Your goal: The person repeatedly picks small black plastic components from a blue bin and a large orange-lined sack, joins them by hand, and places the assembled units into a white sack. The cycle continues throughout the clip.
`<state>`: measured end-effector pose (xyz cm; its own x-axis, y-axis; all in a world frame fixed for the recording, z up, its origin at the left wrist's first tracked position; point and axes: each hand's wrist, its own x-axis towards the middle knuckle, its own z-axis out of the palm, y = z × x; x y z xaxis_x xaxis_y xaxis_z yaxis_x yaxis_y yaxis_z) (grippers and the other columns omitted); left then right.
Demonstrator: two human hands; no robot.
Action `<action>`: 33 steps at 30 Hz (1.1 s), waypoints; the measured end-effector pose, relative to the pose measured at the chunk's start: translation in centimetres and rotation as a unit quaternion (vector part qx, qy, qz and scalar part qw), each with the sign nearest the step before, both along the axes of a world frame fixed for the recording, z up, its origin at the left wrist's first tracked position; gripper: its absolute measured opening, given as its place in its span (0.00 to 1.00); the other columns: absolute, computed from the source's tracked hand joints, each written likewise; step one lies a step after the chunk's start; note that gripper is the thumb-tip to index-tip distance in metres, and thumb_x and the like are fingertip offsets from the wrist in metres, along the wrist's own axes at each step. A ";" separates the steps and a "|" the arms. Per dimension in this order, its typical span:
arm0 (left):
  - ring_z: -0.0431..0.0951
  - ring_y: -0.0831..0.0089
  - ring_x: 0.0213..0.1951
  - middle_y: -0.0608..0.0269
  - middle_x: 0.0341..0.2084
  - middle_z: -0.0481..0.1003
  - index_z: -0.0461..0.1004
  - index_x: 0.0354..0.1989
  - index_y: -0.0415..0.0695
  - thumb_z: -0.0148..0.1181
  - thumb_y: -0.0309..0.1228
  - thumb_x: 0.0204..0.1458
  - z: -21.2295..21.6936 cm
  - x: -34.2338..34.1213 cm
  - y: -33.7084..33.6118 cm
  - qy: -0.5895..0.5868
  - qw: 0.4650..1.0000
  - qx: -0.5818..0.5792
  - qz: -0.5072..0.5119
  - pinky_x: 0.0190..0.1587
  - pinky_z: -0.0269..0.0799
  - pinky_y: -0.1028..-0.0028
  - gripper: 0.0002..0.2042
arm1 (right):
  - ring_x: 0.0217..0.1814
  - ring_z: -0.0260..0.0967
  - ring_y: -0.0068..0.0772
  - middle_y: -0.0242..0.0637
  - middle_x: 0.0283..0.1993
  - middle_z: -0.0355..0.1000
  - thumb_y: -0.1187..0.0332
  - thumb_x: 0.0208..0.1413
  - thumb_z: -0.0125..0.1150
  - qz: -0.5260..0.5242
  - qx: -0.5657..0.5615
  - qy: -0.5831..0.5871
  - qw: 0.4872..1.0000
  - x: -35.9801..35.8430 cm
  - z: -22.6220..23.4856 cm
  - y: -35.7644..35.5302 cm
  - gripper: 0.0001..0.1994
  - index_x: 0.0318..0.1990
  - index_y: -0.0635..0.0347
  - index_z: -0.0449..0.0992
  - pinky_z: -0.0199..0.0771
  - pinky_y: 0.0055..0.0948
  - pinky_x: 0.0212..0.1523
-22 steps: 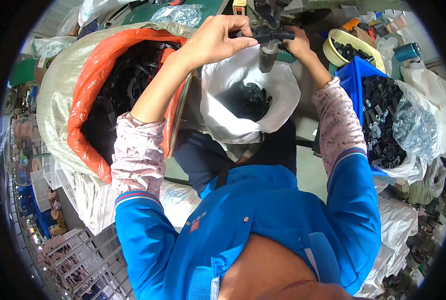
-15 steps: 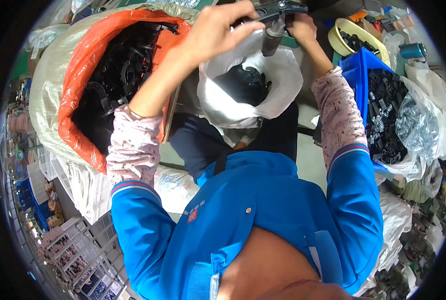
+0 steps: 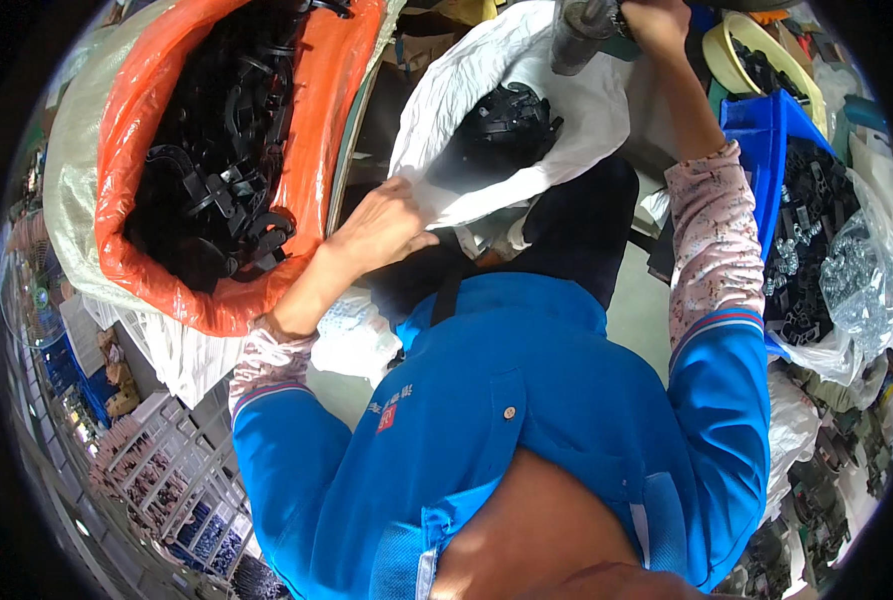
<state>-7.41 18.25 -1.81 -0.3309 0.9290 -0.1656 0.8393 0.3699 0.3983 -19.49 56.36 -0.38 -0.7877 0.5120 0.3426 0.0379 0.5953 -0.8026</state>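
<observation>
- Left hand [image 3: 381, 230] pinched the crinkled rim of the white plastic bag [image 3: 486, 110] holding black moulded parts [image 3: 506, 125].
- Right hand [image 3: 656, 20] gripped a grey cylindrical tool [image 3: 576, 35].

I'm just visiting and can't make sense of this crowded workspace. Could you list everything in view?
orange sack: one, orange liner inside a pale woven outer bag, upper left, full of black plastic parts
black plastic parts: too many to count, black, inside the orange sack
white bag: one, white, top centre, holding a small heap of black parts
blue bin: one, blue, right, with black parts and a clear bag of small silvery pieces
yellow basin: one, yellow, upper right, dark parts inside
grey cylinder tool: one, grey, top edge
left hand: one, grip on the white bag's near edge
right hand: one, top edge by the tool, grip partly cut off
</observation>
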 end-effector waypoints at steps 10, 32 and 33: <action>0.74 0.63 0.44 0.56 0.35 0.75 0.74 0.42 0.38 0.63 0.30 0.44 -2.1 2.2 4.6 0.036 0.999 0.020 0.016 0.62 0.53 0.57 0.16 | 0.37 0.76 0.45 0.49 0.34 0.76 0.72 0.44 0.58 -0.034 0.126 0.022 0.991 -0.1 -1.1 0.6 0.12 0.39 0.62 0.79 0.73 0.33 0.39; 0.75 0.55 0.42 0.47 0.43 0.74 0.66 0.59 0.54 0.63 0.29 0.45 -6.1 -9.7 4.6 0.093 0.891 0.266 0.356 0.50 0.67 0.62 0.29 | 0.22 0.65 0.15 0.29 0.25 0.72 0.77 0.52 0.62 0.159 -0.218 0.133 0.954 7.0 10.1 -7.0 0.04 0.36 0.66 0.78 0.64 0.15 0.23; 0.70 0.52 0.47 0.47 0.45 0.74 0.66 0.58 0.55 0.62 0.31 0.46 -6.0 -10.0 4.6 0.048 0.900 0.236 0.363 0.54 0.63 0.61 0.27 | 0.22 0.64 0.15 0.28 0.25 0.72 0.77 0.52 0.62 0.163 -0.219 0.151 0.950 7.0 9.9 -7.2 0.04 0.36 0.66 0.77 0.63 0.15 0.23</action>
<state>-17.43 22.89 -7.84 -0.8714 0.4209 0.2520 0.4827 0.6442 0.5933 -12.54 49.15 9.57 -0.8286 0.4034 0.3882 -0.3621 0.1426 -0.9212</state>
